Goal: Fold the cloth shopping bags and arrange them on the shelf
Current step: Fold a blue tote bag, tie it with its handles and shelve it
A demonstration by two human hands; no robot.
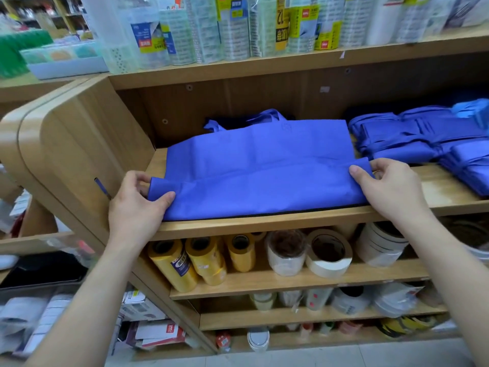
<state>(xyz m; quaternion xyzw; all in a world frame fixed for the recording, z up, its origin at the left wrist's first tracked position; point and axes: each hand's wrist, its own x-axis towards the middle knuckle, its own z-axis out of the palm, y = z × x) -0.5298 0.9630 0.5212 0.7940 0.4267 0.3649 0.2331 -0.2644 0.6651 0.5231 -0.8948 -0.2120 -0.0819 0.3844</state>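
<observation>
While the left hand [137, 200] pinches the blue cloth shopping bag [264, 165] at its eight o'clock corner, thumb on top and fingers curled under, the bag lies flat on the wooden shelf [238, 229], handles toward twelve o'clock. It looks light, thin and limp, likely to sag if lifted one-sided, so both near corners suit best. At four o'clock the right hand [389, 186] pinches the other corner; the stack of folded bags [423, 144] sits at two o'clock.
</observation>
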